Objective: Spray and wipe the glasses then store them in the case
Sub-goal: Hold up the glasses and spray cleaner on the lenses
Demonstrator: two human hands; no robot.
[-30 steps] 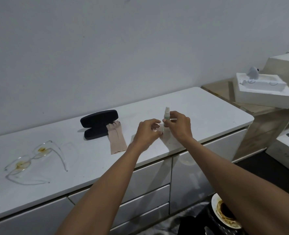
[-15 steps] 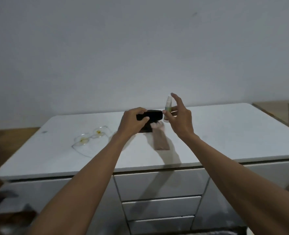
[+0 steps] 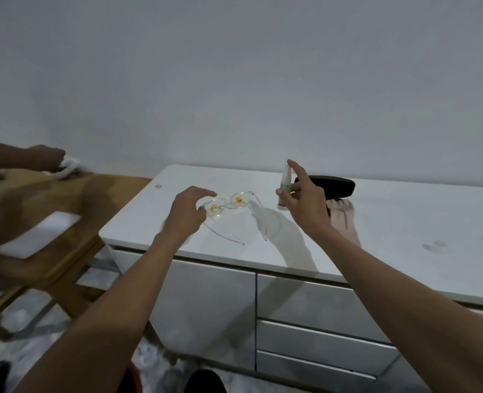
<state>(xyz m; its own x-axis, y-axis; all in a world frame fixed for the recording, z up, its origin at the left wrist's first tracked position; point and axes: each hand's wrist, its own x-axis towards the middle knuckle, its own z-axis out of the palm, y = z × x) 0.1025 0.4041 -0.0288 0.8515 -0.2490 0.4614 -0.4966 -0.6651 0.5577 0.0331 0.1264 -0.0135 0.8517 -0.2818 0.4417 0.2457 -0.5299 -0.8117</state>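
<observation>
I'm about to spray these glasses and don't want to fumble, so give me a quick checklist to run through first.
1. Spray bottle in the right hand: ok, gripped upright.
2. Finger on the nozzle: ok, index finger raised at its top.
3. Glasses steadied: not ok, left hand is open at the frame, not gripping.
4. Lenses need cleaning: ok, yellow smears on both.
5. Cloth within reach: ok, lies beside the right hand.
6. Case open: cannot tell, partly hidden.
</observation>
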